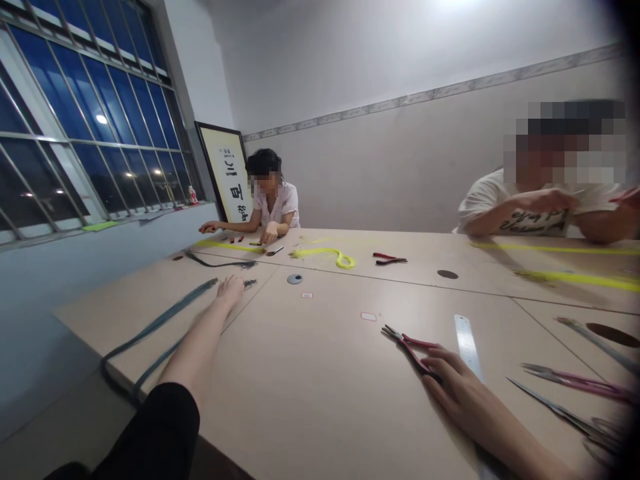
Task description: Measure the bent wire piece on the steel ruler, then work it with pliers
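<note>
My left hand [230,291] is stretched far out over the beige table [320,373], its fingers resting on the end of a long grey-blue cord [165,319] that runs back toward the table's left edge. My right hand [457,380] lies flat near the front right, its fingertips on the handles of red-handled pliers [407,343] lying on the table. A metal ruler [467,347] lies just right of that hand.
Two other people sit at the far side, one at the back left, one at the right, with yellow cords [325,254] and red pliers [389,258] near them. Scissors and tools [575,383] lie at the right. A black cord [220,263] and a round cap [295,279] lie mid-table.
</note>
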The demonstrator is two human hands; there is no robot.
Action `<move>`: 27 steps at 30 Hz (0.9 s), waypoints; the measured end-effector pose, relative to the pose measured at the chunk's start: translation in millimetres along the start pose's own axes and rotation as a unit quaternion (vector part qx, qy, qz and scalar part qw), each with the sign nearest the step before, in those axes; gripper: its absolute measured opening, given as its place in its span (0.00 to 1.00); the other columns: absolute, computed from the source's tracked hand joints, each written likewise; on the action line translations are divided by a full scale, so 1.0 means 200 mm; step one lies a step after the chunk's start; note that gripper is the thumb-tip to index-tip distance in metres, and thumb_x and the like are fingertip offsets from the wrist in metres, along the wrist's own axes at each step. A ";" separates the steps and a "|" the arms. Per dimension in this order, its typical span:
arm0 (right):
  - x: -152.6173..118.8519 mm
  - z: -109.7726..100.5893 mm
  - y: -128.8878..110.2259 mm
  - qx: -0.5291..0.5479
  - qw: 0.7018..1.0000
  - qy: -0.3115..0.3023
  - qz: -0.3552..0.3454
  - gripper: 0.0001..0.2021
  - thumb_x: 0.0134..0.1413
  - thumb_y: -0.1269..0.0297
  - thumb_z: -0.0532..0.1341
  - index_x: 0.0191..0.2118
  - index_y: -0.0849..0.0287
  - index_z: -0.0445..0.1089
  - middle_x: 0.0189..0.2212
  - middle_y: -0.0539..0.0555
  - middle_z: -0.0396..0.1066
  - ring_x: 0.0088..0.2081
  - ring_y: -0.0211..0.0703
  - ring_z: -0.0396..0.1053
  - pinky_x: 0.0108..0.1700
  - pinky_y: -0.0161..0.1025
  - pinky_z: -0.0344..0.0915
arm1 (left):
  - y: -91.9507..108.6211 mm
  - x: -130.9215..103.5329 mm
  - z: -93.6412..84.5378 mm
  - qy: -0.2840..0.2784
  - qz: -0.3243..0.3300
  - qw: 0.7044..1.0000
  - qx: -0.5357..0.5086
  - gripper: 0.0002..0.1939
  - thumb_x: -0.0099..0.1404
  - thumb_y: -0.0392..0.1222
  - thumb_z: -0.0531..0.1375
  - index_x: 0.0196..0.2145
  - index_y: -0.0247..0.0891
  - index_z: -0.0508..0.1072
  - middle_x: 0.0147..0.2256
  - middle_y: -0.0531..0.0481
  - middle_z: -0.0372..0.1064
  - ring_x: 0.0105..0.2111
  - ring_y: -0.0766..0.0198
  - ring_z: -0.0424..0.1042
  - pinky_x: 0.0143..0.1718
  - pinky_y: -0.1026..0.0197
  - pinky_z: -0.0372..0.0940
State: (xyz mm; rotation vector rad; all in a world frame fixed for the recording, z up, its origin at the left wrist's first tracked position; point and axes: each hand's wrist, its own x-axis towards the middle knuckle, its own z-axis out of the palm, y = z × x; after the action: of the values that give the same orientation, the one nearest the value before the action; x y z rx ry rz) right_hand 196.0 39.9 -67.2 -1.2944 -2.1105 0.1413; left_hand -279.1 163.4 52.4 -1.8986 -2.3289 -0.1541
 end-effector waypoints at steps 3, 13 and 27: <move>0.00 -0.01 -0.01 0.002 1.000 -0.007 0.012 0.12 0.61 0.57 0.51 0.42 0.57 0.67 0.51 0.63 0.61 0.51 0.54 0.67 0.50 0.55 0.68 | 0.00 0.07 0.08 -0.002 -0.012 1.000 0.010 0.16 0.67 0.43 0.58 0.51 0.37 0.68 0.51 0.43 0.67 0.46 0.55 0.71 0.45 0.47 0.68; 0.03 -0.09 -0.15 -0.011 0.998 -0.029 0.055 0.09 0.62 0.67 0.50 0.42 0.58 0.65 0.51 0.63 0.62 0.52 0.50 0.65 0.52 0.51 0.66 | 0.11 0.22 0.08 -0.043 0.009 0.999 -0.013 0.16 0.66 0.43 0.58 0.50 0.36 0.68 0.51 0.43 0.67 0.46 0.55 0.70 0.45 0.46 0.68; 0.05 -0.13 -0.21 0.041 0.994 -0.029 0.097 0.09 0.55 0.79 0.57 0.41 0.62 0.65 0.51 0.57 0.62 0.54 0.51 0.61 0.53 0.54 0.62 | 0.16 0.24 0.02 -0.081 -0.005 0.997 0.008 0.12 0.66 0.43 0.58 0.47 0.38 0.70 0.49 0.45 0.69 0.46 0.55 0.71 0.45 0.48 0.68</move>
State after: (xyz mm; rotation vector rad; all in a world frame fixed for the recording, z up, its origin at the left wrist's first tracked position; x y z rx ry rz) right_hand 176.2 21.9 -25.0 -1.4594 -2.0021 0.3492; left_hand -256.7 216.3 55.8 -1.9602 -2.4326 0.0192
